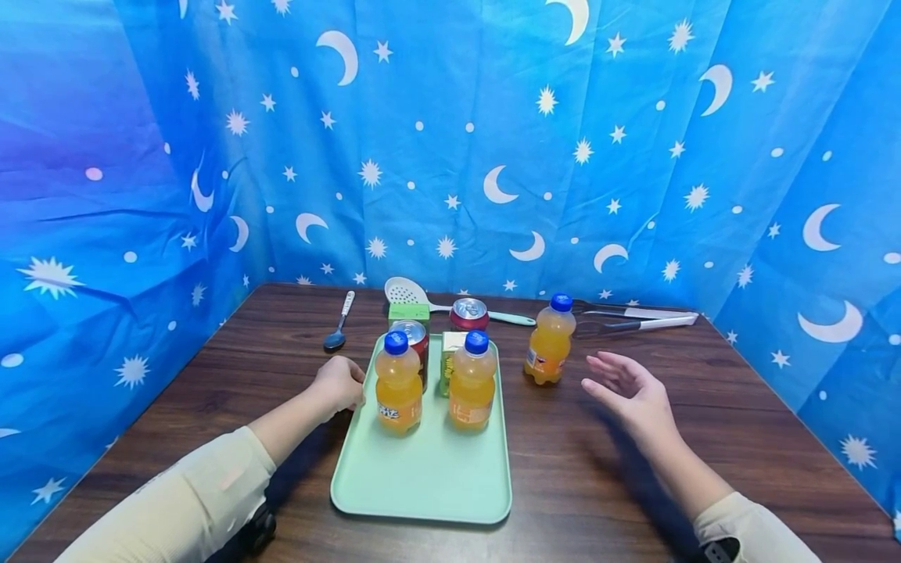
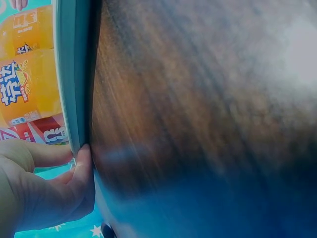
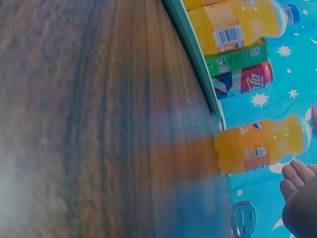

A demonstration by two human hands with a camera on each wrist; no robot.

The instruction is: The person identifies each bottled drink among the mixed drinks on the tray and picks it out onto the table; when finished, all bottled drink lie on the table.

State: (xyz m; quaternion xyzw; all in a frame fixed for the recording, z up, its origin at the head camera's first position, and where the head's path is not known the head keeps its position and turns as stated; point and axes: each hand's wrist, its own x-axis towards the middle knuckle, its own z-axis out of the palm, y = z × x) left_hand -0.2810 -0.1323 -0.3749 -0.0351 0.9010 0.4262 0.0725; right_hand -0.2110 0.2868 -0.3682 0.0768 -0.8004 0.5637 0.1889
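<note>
My left hand (image 1: pixel 340 384) pinches the left rim of a light green tray (image 1: pixel 422 489) between thumb and fingers, as the left wrist view shows. Two orange soda bottles with blue caps, a left bottle (image 1: pixel 399 391) and a right bottle (image 1: pixel 472 391), stand upright on the tray. Behind them are a soda can (image 1: pixel 411 332) and a green-and-white carton (image 1: pixel 450 361), partly hidden. A third orange soda bottle (image 1: pixel 551 344) stands on the table, right of the tray. Just to its right, my right hand (image 1: pixel 637 399) is held with fingers spread and nothing in them.
At the back lie a spoon (image 1: pixel 340 327), a slotted skimmer (image 1: pixel 407 290) with a pale green handle, and tongs (image 1: pixel 647 321) with whitish handles. A red can (image 1: pixel 469 314) and a green box (image 1: pixel 409 313) stand behind the tray. A star-patterned curtain (image 1: pixel 450 141) surrounds the brown table (image 1: pixel 584 500).
</note>
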